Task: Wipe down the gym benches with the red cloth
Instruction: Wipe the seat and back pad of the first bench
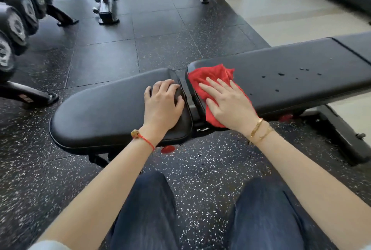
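Centre frame, the right hand [226,103] presses flat, fingers spread, on the soft, limp red terry cloth [208,78]; the left hand [163,102], fingers lightly curved, rests on the black padded vinyl bench seat [104,113], grasping nothing.

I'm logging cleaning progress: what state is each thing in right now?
Red cloth: spread flat on the back pad, under the right hand.
Long black back pad: droplets on it.
Short black seat pad: no droplets visible, left hand resting on it.
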The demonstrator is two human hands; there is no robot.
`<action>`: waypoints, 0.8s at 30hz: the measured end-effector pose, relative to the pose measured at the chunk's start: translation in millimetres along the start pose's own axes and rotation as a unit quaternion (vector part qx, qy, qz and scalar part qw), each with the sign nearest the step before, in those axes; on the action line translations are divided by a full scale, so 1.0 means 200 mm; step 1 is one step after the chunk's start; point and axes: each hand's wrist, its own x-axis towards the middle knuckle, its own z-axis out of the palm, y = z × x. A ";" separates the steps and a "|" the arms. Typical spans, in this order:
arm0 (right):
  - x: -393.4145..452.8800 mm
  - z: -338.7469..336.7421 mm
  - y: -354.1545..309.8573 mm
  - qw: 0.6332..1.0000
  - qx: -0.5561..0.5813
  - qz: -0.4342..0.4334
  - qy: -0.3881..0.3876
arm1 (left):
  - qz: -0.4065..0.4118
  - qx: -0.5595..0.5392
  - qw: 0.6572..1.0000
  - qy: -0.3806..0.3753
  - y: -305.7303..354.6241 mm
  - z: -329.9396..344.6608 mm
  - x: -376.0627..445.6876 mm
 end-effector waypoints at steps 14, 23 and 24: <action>0.30 0.02 0.13 0.997 0.051 -0.051 -0.032 | -0.031 -0.010 0.999 0.001 0.07 -0.05 0.00; 0.14 -0.01 0.48 0.992 0.110 -0.057 -0.034 | -0.092 -0.026 0.995 -0.035 0.13 -0.01 -0.02; 0.19 -0.01 0.49 0.993 0.104 -0.036 -0.034 | -0.098 -0.026 0.994 -0.030 0.14 0.00 -0.03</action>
